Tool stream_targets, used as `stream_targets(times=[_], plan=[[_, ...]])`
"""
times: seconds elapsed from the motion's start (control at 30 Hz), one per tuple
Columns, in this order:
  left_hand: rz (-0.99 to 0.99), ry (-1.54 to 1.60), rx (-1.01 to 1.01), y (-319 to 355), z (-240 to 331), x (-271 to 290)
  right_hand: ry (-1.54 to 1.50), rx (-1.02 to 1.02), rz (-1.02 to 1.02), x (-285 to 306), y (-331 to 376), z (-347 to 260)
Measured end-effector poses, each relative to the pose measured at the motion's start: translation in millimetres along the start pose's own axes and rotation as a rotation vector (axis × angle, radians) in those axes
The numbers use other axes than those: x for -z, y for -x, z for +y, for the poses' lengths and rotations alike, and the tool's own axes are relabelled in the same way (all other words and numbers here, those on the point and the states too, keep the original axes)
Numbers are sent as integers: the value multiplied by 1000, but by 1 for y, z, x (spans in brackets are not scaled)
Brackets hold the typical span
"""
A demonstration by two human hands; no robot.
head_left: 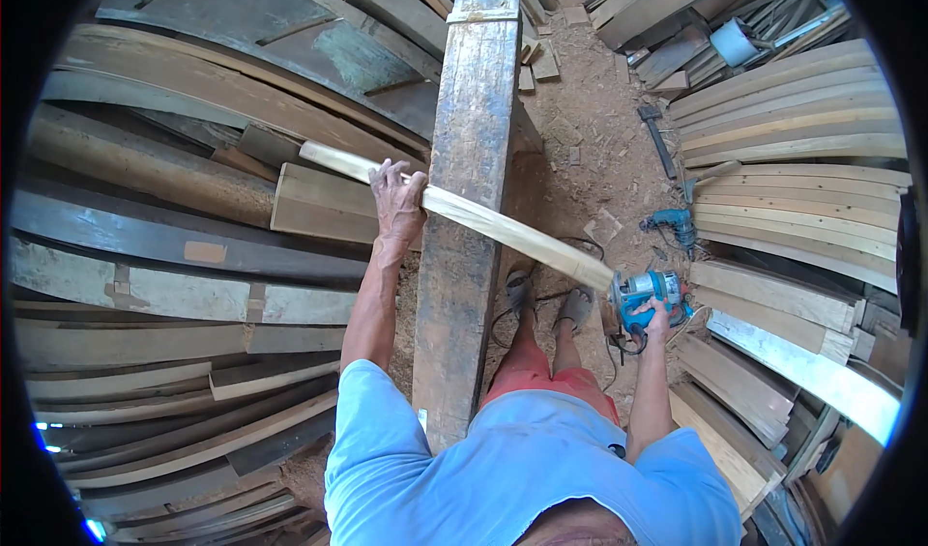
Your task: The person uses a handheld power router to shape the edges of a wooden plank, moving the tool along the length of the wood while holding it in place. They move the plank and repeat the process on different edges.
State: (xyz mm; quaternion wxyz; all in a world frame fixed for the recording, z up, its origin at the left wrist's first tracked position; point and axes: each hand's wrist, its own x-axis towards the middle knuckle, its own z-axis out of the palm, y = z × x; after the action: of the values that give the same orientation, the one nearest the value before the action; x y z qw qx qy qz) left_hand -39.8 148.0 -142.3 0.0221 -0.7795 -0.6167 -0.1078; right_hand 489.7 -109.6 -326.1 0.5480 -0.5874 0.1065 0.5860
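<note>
While the left grip [396,198] clamps the pale strip [464,215], the right grip [659,312] clasps the blue power tool [646,293] at its end.

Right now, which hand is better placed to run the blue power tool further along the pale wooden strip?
Right. The right hand already grips the blue power tool at the strip's near end; the left hand pins the pale wooden strip on the beam.

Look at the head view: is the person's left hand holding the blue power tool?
No: the left hand presses the long pale wooden strip onto the weathered grey plank, while the right hand holds the blue power tool.
</note>
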Motion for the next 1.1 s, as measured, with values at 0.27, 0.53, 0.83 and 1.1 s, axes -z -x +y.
stream_targets(times=[0.27, 0.53, 0.83, 1.1], plan=[[167, 80, 195, 14, 3, 11, -149, -97, 112, 4, 7, -1], [156, 982, 979, 35, 130, -13, -29, -18, 100, 6, -1, 0], [-187, 981, 715, 64, 57, 35, 35, -8, 30, -28, 12, -3], [-300, 1063, 564, 87, 0, 43, 54, -96, 21, -45, 5, 15]])
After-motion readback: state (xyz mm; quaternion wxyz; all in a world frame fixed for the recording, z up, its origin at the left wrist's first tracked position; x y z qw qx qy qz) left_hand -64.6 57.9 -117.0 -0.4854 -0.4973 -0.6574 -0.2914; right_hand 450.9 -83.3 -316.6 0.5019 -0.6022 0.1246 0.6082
